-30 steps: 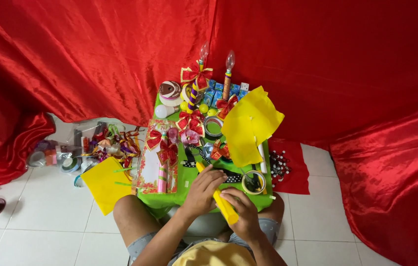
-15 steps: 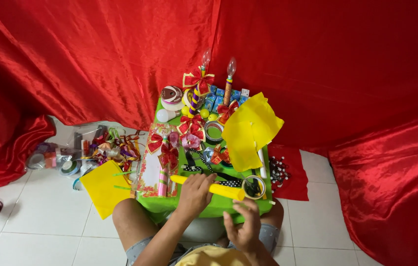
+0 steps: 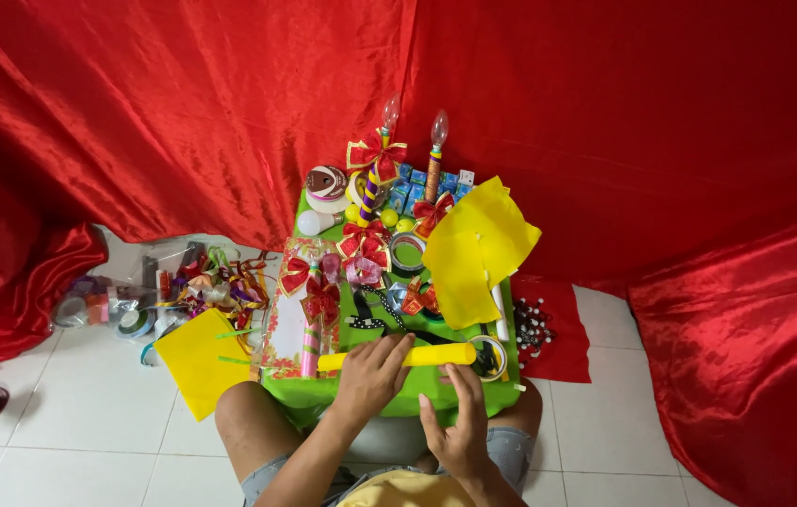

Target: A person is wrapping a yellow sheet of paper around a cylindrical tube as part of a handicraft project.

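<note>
Both hands work at the near edge of the green tabletop (image 3: 297,387). Left hand (image 3: 370,376) lies palm down, fingers curled over a yellow rolled tube (image 3: 397,356) that lies crosswise along that edge. Right hand (image 3: 462,427) hovers just below the tube's right half, fingers spread and loose, holding nothing. Farther in, bows, ribbon rolls and yellow sheets (image 3: 478,249) crowd the tabletop. Free room lies on the tiled floor (image 3: 61,441) to the left, where a yellow square sheet (image 3: 197,361) rests.
</note>
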